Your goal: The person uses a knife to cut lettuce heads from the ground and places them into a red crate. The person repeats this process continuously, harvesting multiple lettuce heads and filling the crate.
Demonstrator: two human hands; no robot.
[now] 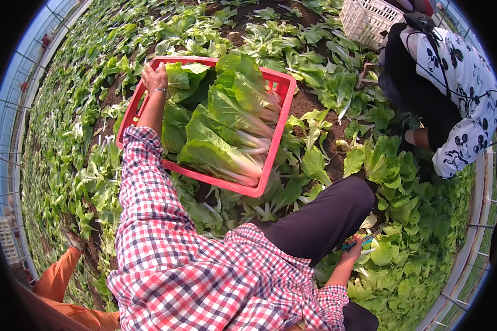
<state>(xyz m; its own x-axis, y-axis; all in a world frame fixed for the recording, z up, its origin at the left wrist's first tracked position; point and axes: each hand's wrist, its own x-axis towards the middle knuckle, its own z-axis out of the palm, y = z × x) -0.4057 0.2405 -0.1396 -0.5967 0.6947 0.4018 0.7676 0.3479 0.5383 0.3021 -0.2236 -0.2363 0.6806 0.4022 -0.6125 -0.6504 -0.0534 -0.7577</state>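
My left hand (pixel 155 78) grips the far left corner of the rim of a red plastic crate (pixel 260 190). Heads of leafy greens (pixel 221 155) lie in the crate, several with their white stem ends towards its right side. Down at the right, beyond my bent knee, my right hand (pixel 354 247) holds scissors (pixel 362 241) with teal handles, their blades partly hidden among leaves. Close to that hand grow rooted leafy greens (pixel 391 165).
A co-worker in a patterned white top (pixel 459 95) crouches at the right, near a white slatted crate (pixel 368 22). Another person's orange-clad leg (pixel 58 273) is at the lower left. Loose leaves (pixel 83 165) cover the soil. A greenhouse frame edge (pixel 476 231) runs along the right.
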